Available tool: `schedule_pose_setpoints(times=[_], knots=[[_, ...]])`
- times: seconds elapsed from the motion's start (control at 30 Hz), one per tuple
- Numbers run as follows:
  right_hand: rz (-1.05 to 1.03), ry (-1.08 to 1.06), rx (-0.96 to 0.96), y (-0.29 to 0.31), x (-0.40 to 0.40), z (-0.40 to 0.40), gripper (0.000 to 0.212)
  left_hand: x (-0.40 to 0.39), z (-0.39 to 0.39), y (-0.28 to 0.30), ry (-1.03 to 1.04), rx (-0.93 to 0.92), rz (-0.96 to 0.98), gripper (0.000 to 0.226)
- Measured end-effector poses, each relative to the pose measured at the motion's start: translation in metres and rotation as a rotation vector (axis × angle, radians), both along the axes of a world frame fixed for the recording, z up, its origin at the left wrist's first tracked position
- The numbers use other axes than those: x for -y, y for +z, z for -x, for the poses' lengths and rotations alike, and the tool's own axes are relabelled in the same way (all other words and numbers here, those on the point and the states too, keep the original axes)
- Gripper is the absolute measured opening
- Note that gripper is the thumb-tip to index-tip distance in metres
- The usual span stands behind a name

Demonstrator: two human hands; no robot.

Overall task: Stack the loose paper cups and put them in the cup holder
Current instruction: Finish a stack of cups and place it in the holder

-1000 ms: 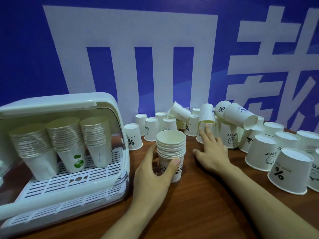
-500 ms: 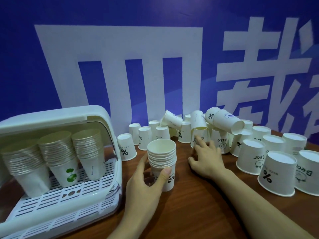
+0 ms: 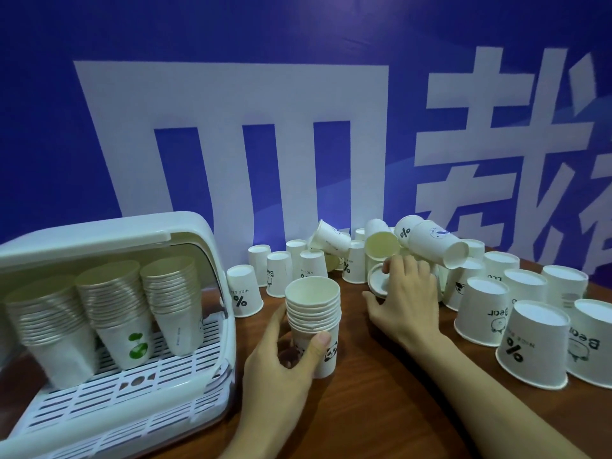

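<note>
Bare wooden table (image 3: 381, 409) lies open in front, between the white cup holder (image 3: 185, 236) on the left and the upside-down cups (image 3: 530, 346) crowding the right edge. The holder's front stands open, but three leaning stacks (image 3: 116, 313) fill most of its rack; only the slatted tray (image 3: 109, 402) ahead of them is bare. Further back, a jumble of tipped and standing cups (image 3: 331, 240) blocks the way to the blue wall (image 3: 231, 44)
</note>
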State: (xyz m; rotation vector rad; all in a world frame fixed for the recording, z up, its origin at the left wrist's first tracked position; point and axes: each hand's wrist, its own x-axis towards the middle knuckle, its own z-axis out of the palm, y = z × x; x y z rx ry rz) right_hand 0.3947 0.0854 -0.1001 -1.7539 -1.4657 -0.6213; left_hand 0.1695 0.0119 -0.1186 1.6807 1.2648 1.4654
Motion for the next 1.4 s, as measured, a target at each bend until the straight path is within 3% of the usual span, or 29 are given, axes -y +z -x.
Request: schedule_pose_setpoints(times=[0.07,0.17,0.23,0.37,0.53,0.67,0.77,0.87,0.97,1.07,1.17,1.33,1.4], knots=[[0.014,-0.017,-0.025,0.001,0.002,0.0,0.067,0.0,0.001,0.0,-0.011,-0.004,0.006,0.066],[0.258,-0.117,-0.057,0.001,0.004,0.0,0.085,-0.001,0.001,0.0,-0.016,0.005,0.031,0.064],[0.347,-0.135,-0.105,0.003,0.006,0.0,0.075,0.0,0.001,0.0,-0.025,0.005,0.04,0.054],[0.272,-0.011,-0.263,0.015,0.018,0.0,0.047,-0.001,0.001,-0.001,-0.036,0.008,0.022,0.05],[0.409,-0.122,-0.297,0.017,0.027,-0.003,0.081,-0.001,0.002,-0.002,-0.024,0.013,0.007,0.052],[0.575,-0.139,-0.509,0.015,0.03,-0.011,0.078,0.002,0.002,0.0,-0.026,0.033,0.017,0.065],[0.59,-0.016,-0.733,0.023,0.03,-0.016,0.067,0.004,0.001,0.005,-0.028,0.037,0.034,0.09],[0.569,0.1,-0.825,0.031,0.031,-0.01,0.052,0.002,0.002,0.003,-0.041,0.016,0.035,0.071],[0.3,0.353,-0.889,0.043,0.037,0.007,0.053,0.001,0.002,0.0,-0.036,-0.008,0.034,0.054],[0.008,0.696,-0.884,0.067,0.055,0.029,0.036,0.001,0.001,0.0,-0.024,0.015,0.021,0.06],[0.003,0.92,-0.78,0.074,0.067,0.048,0.034,0.001,0.0,0.003,-0.029,0.023,0.03,0.06],[0.088,0.798,-0.491,0.054,0.058,0.054,0.036,0.0,-0.001,-0.001,-0.007,0.027,0.018,0.074],[0.072,0.815,-0.522,0.049,0.056,0.053,0.049,0.0,-0.002,-0.003,0.005,0.036,0.033,0.091]])
